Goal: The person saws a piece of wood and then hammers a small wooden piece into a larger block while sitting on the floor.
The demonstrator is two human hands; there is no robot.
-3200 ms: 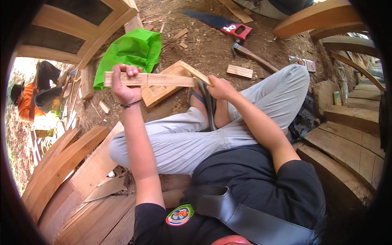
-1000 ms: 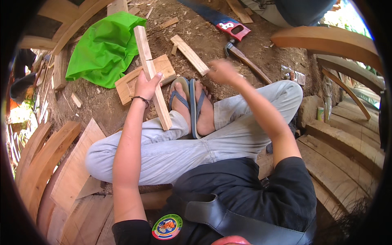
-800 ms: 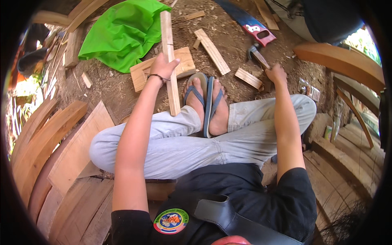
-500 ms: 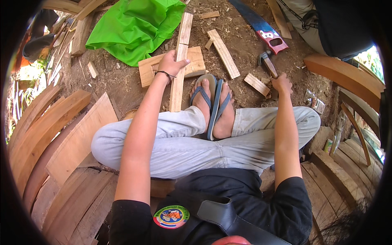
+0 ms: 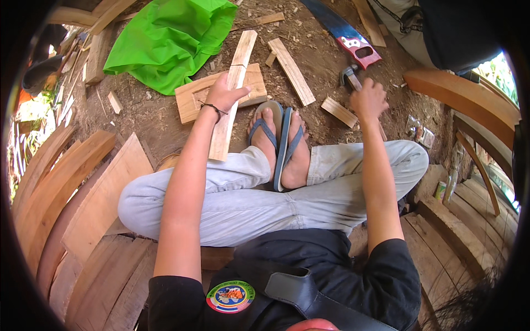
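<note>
My left hand (image 5: pixel 224 95) is closed round a pale wooden strip (image 5: pixel 222 132), which slants with its lower end by my left shin. A dark line crosses the strip above my fingers. Beneath it on the dirt lies a thick wooden block (image 5: pixel 187 102) with a recess partly hidden by my hand. Over the handle of a claw hammer (image 5: pixel 351 78) is my right hand (image 5: pixel 369 100), its fingers loosened and apart. The hammer's head points away from me, and my hand hides the middle of its handle.
A handsaw (image 5: pixel 353 44) with a red handle lies beyond the hammer. Short wood offcuts (image 5: pixel 292 71) and a green cloth (image 5: pixel 165 47) lie on the dirt. Curved boards (image 5: pixel 61 171) stand at left, more (image 5: pixel 464 96) at right. Another person's clothed leg (image 5: pixel 408 27) shows at far right.
My right hand has loosened its grip on the hammer handle and its fingers have spread. The strip in my left hand has tilted, its near end shifting left. The whole view has shifted slightly.
</note>
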